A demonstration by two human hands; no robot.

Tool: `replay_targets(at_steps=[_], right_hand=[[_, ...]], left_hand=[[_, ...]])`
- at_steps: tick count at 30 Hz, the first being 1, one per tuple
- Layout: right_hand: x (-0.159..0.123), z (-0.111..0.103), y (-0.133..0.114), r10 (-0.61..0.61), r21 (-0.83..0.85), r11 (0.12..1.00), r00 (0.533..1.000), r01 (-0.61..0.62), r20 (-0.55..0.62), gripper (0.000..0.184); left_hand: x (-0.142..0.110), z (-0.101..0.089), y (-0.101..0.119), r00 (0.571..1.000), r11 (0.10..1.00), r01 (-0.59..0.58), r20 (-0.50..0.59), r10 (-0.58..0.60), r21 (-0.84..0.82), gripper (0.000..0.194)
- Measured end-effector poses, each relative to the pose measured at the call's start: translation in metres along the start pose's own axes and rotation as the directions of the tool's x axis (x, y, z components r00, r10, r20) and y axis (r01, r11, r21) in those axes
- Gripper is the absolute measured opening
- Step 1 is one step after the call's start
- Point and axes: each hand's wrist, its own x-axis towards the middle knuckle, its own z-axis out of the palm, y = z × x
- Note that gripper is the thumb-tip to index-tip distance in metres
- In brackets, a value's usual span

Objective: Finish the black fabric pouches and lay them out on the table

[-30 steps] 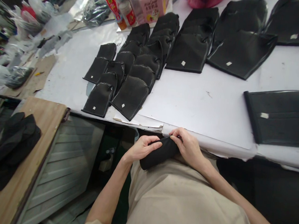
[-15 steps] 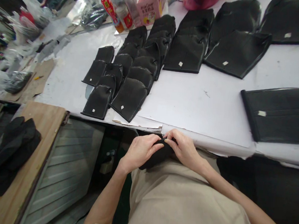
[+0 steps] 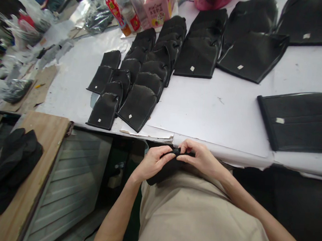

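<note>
A piece of black fabric (image 3: pixel 160 175) is held close against my body, just below the table's front edge. My left hand (image 3: pixel 154 162) pinches its upper edge between thumb and fingers. Close beside it, my right hand (image 3: pixel 195 156) is closed on the same edge, thumb underneath and fingers bent over the top. The fingertips of both hands nearly meet there. Most of the fabric is hidden behind my hands and lap, so its full shape does not show.
Overlapping black fabric pieces with small white labels (image 3: pixel 130 116) lie on the white-covered table (image 3: pixel 206 113). A larger black piece (image 3: pixel 311 128) lies at right. Bottles (image 3: pixel 114 7), a pink box (image 3: pixel 157 10) and a pink basin (image 3: pixel 212 0) stand behind. Crumpled black cloth (image 3: pixel 12 172) rests on a wooden board (image 3: pixel 48 137).
My right hand's fingers have shifted along the fabric edge, and its thumb now lies straighter beneath. More of the held edge shows. The left hand keeps its pinch, slightly turned.
</note>
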Motion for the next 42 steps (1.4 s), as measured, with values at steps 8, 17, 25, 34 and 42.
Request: replay_targets(at_steps=[8, 17, 25, 34, 42], right_hand=[[-0.001, -0.003, 0.003, 0.055, 0.033, 0.998, 0.998, -0.056, 0.031, 0.018], [-0.002, -0.004, -0.007, -0.023, 0.086, 0.996, 0.997, 0.029, -0.069, 0.014], [-0.005, -0.009, 0.007, 0.025, 0.087, 0.996, 1.0, -0.024, -0.016, 0.014], [-0.006, -0.005, 0.012, 0.022, 0.049, 0.998, 0.999, -0.024, 0.035, 0.015], [-0.005, 0.002, 0.004, -0.07, 0.084, 0.994, 0.997, 0.072, -0.024, 0.015]], left_hand=[[-0.001, 0.001, -0.004, 1.0, 0.999, -0.002, -0.014, 0.001, -0.033, 0.028], [-0.001, 0.004, -0.006, 1.0, 0.999, -0.019, 0.001, 0.019, -0.034, 0.028], [-0.001, 0.002, -0.008, 1.0, 0.999, -0.009, -0.023, 0.007, -0.052, 0.027], [-0.001, 0.002, -0.007, 1.0, 0.999, 0.004, -0.009, -0.005, -0.041, 0.029], [-0.001, 0.004, -0.01, 1.0, 0.999, -0.004, 0.012, 0.005, -0.054, 0.028]])
